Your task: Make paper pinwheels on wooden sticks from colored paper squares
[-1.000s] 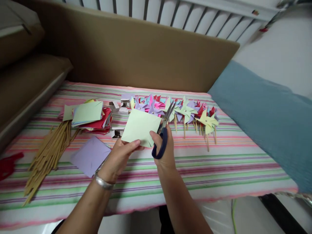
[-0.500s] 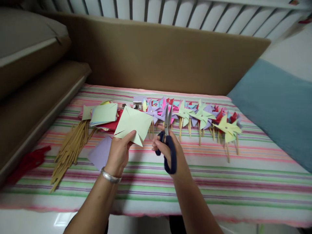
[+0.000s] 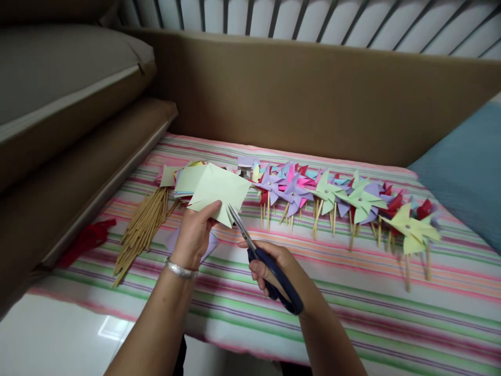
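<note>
Head view, left hand (image 3: 192, 236) pinches a pale green paper square (image 3: 223, 189), right hand (image 3: 291, 263) curls round blue-handled scissors (image 3: 287, 286), blades (image 3: 242, 227) at the paper's near corner, pinwheels (image 3: 326, 192) lie beyond.

head view — head-worn, above striped cloth (image 3: 376, 284) | faces forward, down | near left hand (image 3: 193, 234) and right hand (image 3: 287, 262)

"What's the sheet (image 3: 224, 184) mid-frame made of?"
"Paper, matt and smooth, like the pinwheels (image 3: 362, 198) at right."
"And the scissors (image 3: 253, 247)?"
"Shiny metal blades (image 3: 241, 223), smooth plastic-looking handles (image 3: 295, 306). The bracelet (image 3: 181, 269) below gleams like polished metal too."
"The sticks (image 3: 143, 227) left of centre?"
"Dull wood, by the look. The cover (image 3: 371, 282) underneath is matt cloth; the floor (image 3: 66, 334) at lower left, glossy."
</note>
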### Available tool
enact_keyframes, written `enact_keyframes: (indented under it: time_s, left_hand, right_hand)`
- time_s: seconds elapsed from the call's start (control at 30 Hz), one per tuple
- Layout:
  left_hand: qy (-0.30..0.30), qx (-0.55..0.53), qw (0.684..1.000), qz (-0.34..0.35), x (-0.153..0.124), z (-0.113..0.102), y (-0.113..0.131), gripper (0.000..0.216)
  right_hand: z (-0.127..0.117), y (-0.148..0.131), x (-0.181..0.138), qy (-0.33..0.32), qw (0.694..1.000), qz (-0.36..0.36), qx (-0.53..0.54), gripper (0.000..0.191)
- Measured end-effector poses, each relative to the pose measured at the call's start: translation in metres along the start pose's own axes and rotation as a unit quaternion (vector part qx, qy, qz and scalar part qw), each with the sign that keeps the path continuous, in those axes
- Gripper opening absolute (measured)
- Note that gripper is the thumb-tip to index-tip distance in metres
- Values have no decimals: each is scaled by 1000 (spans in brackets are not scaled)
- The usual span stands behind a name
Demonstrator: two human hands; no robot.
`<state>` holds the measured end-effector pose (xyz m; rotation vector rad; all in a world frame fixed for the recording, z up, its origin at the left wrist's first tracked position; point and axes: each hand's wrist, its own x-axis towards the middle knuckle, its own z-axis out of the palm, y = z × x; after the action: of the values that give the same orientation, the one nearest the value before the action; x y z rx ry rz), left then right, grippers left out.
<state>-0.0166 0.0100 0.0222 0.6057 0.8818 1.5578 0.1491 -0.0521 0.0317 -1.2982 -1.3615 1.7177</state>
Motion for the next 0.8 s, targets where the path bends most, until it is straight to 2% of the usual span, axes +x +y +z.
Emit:
enact_keyframes:
  time_s: [0.23, 0.4, 0.8]
  left_hand:
    - [-4, -2, 1000, 3, -1, 0, 1, 34]
    - [1, -3, 1000, -7, -3, 3, 2, 34]
    - [0, -2, 1000, 7, -6, 8, 4, 38]
  right_hand:
    - [1, 6, 4, 2, 999, 31, 19, 50]
    - [3, 9, 7, 8, 1000, 13, 5, 51]
    - [4, 15, 10, 10, 999, 31, 34, 55]
